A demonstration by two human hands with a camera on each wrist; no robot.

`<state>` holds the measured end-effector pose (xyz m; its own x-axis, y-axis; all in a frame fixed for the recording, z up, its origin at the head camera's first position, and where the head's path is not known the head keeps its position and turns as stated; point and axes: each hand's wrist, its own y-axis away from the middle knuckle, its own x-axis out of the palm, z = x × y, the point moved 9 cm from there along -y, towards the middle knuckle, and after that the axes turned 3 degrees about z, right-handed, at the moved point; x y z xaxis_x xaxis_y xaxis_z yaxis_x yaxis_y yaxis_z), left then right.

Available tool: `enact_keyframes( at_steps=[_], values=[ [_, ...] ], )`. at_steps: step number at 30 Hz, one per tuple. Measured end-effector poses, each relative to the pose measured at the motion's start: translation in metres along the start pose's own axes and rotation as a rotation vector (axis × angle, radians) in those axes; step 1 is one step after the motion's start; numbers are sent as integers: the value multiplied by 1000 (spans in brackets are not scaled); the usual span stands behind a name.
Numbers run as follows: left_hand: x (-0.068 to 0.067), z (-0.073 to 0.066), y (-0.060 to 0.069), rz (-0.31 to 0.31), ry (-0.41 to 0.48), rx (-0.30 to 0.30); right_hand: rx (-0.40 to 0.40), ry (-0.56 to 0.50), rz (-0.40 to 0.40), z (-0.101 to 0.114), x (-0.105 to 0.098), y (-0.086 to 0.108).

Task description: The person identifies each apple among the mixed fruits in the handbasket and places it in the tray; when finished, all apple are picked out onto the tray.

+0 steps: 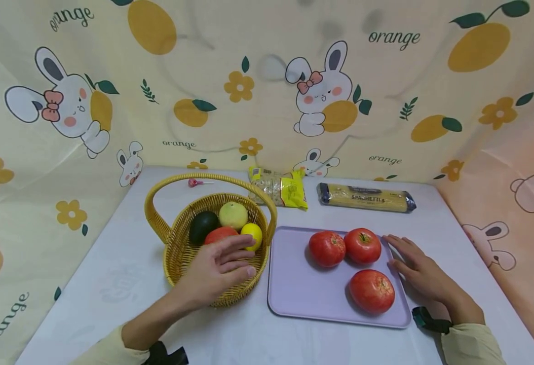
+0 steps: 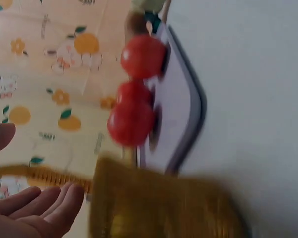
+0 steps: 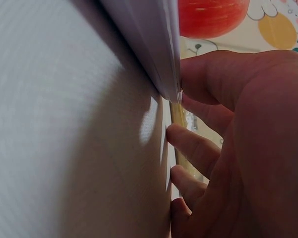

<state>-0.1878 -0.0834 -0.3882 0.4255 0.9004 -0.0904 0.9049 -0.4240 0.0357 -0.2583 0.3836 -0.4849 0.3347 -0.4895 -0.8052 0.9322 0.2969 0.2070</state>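
My left hand (image 1: pixel 219 268) is over the wicker basket (image 1: pixel 171 253), fingers extended and holding nothing. Inside the basket lie a dark green avocado-like fruit (image 1: pixel 204 227), a pale green round fruit (image 1: pixel 233 215), a yellow lemon (image 1: pixel 252 236) and a red tomato (image 1: pixel 221 234), partly covered by that hand. On the lilac tray (image 1: pixel 308 299) sit three red tomatoes: one at the back left (image 1: pixel 327 249), one at the back right (image 1: pixel 363 246), one nearer the front (image 1: pixel 372 291). My right hand (image 1: pixel 424 274) rests at the tray's right edge; in the right wrist view its thumb (image 3: pixel 208 77) touches the rim.
Behind the tray lie a spaghetti packet (image 1: pixel 366 197) and a yellow-ended clear food bag (image 1: pixel 278 188). A small pink-handled tool (image 1: pixel 194 182) lies behind the basket. The basket's tall handle (image 1: pixel 155 215) arches over it. A printed cloth (image 1: pixel 267 76) hangs at the back.
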Motion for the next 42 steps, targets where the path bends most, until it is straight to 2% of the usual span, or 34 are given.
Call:
enact_keyframes(
  at_steps=[3, 8, 10, 13, 16, 21, 23, 28, 34, 38, 42],
  values=[
    [-29, -2, 10, -49, -67, -52, 0, 0, -3, 0, 0, 1],
    [-78, -10, 18, -149, -345, -141, -8, -11, -11, -1, 0, 1],
    [-91, -11, 18, -153, -441, -183, -11, -16, -12, -1, 0, 1],
    [-102, -8, 13, -122, -544, -242, -13, -19, -13, 0, 0, 2],
    [-104, -1, 6, -75, -565, -296, -8, -20, -10, 0, 0, 2],
    [-100, 12, -9, -1, -448, -376, -2, -16, -8, 0, 0, 1],
    [-100, 12, -16, 14, -448, -389, -4, -18, -8, 0, 0, 0],
    [-100, 8, -30, 40, -555, -389, -9, -30, -8, 1, -1, 1],
    [-93, 7, -44, 65, -630, -359, -4, -37, -3, 0, -1, 1],
    [-86, 7, -50, 96, -695, -319, -3, -40, 0, 1, 0, 1],
    [-77, 13, -51, 147, -755, -313, -4, -27, -2, 1, 0, 1]
  ],
)
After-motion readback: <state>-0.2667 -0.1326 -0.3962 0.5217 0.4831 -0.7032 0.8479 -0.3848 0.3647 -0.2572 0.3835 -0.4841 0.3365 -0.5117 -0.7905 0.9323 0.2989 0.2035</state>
